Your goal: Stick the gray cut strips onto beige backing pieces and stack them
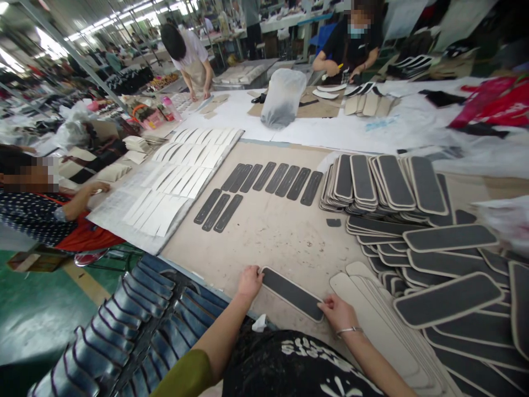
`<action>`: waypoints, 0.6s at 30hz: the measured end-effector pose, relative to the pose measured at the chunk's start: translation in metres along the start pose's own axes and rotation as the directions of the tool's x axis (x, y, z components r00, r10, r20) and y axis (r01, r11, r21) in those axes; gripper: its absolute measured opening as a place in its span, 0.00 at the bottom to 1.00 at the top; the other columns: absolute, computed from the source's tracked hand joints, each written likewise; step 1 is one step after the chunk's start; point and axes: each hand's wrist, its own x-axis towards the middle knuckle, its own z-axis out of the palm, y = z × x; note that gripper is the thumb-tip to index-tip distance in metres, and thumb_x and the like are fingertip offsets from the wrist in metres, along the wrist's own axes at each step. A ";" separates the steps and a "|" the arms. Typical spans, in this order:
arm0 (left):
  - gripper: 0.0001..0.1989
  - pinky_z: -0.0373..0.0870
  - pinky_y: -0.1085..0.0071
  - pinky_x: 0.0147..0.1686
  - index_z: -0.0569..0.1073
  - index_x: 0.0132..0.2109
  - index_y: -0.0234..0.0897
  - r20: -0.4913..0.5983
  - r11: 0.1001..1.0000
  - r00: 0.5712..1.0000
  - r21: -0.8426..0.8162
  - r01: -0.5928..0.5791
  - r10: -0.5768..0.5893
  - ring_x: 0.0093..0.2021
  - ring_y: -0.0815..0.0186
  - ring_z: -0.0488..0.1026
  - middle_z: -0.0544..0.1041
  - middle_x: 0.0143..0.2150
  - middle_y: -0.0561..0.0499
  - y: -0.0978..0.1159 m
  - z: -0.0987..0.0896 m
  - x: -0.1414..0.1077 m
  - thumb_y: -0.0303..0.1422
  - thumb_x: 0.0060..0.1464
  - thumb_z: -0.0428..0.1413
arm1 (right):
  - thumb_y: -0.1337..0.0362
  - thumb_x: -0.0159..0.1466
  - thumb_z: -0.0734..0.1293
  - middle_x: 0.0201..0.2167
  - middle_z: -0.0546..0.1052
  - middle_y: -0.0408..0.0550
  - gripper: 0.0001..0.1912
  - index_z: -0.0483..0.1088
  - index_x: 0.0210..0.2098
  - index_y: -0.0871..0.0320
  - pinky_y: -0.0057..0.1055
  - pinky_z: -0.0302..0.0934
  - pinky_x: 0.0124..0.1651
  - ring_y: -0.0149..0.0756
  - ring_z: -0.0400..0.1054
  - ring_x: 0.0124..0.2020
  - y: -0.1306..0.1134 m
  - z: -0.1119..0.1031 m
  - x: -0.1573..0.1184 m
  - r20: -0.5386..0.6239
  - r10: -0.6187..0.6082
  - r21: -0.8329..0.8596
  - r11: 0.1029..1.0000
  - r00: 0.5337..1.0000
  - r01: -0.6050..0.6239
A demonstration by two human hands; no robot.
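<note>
A long dark grey panel (292, 293) with rounded corners and a pale beige border lies slanted at the near edge of the table. My left hand (250, 281) pinches its upper left end. At the lower right end, my right hand (339, 311), with a bracelet at the wrist, grips the corner between thumb and fingers. Just right of that hand, several plain beige panels (372, 314) lie fanned out. Beyond the held panel, small dark strips with stitched slots (264, 176) lie in two rows.
Stacks of bordered dark panels (392, 182) and a loose pile (450, 300) fill the right side. White strips (177, 176) cover a board at left. Blue curved pieces (119, 325) sit below the left edge. A bagged bundle (285, 96) stands farther back. Several people work around.
</note>
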 end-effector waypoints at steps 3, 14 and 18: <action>0.08 0.64 0.72 0.39 0.75 0.35 0.35 0.038 1.000 0.999 0.023 0.001 -0.002 0.37 0.65 0.71 0.74 0.35 0.46 0.004 -0.002 0.003 0.32 0.51 0.53 | 0.56 0.53 0.64 0.22 0.75 0.41 0.08 0.65 0.25 0.54 0.27 0.55 0.31 0.34 0.68 0.26 0.000 0.000 0.000 -0.002 -0.001 -0.001 1.000 1.000 0.001; 0.11 0.63 0.74 0.42 0.77 0.37 0.37 0.124 0.994 0.991 0.104 0.040 -0.053 0.40 0.65 0.71 0.76 0.38 0.47 0.013 -0.013 0.004 0.32 0.53 0.49 | 0.57 0.53 0.64 0.22 0.75 0.41 0.08 0.66 0.26 0.54 0.27 0.55 0.30 0.34 0.68 0.27 -0.001 0.000 -0.002 -0.020 0.000 0.043 0.999 1.000 0.001; 0.12 0.63 0.74 0.41 0.77 0.37 0.38 0.131 0.992 0.990 0.121 0.042 -0.058 0.40 0.65 0.71 0.76 0.39 0.47 0.015 -0.013 0.005 0.32 0.53 0.49 | 0.57 0.52 0.64 0.21 0.74 0.41 0.07 0.65 0.25 0.54 0.28 0.55 0.30 0.34 0.68 0.26 -0.002 -0.001 -0.003 -0.035 -0.015 0.064 0.998 0.999 0.017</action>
